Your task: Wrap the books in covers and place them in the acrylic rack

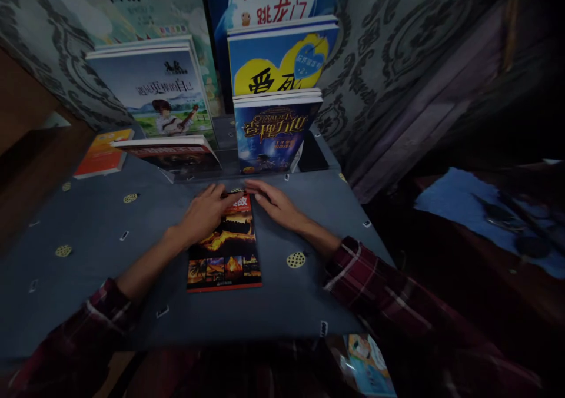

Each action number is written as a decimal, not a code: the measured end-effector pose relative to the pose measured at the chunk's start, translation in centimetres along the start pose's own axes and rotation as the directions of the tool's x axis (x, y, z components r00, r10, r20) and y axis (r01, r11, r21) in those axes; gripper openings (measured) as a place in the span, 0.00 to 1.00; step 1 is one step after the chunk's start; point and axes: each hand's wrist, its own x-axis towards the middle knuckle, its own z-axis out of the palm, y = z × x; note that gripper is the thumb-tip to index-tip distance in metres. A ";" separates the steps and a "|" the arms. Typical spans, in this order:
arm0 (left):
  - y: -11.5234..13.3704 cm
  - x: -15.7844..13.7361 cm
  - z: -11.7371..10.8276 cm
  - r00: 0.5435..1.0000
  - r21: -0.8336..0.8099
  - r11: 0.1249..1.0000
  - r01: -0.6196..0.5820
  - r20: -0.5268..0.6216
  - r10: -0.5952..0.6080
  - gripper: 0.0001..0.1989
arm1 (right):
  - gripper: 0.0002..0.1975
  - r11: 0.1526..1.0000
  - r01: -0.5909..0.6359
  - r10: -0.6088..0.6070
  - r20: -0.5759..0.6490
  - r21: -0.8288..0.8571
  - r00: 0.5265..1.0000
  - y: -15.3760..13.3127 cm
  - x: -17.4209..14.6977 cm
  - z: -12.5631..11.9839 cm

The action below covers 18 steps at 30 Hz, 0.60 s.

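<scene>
A dark book with fiery pictures on its cover lies flat on the table in front of me. My left hand rests on its upper left part, palm down, fingers stretched toward the top edge and thumb across the title. At the upper right corner of the same book, my right hand lies low with its fingers extended, pointing left. The fingertips of both hands are close together near the top edge. Neither hand grips anything. Part of the cover is hidden under my left hand.
Books stand upright behind the hands: a blue one, a blue-yellow one, a guitar-cover one and a leaning dark red one. An orange book lies at the left. The patterned tablecloth ends at the right.
</scene>
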 end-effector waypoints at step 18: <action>1.7 -0.2 0.4 0.999 -0.018 0.999 -0.047 -0.005 0.047 0.26 | 0.20 0.984 0.029 -0.030 -0.002 -0.177 1.000 -0.1 -0.1 0.1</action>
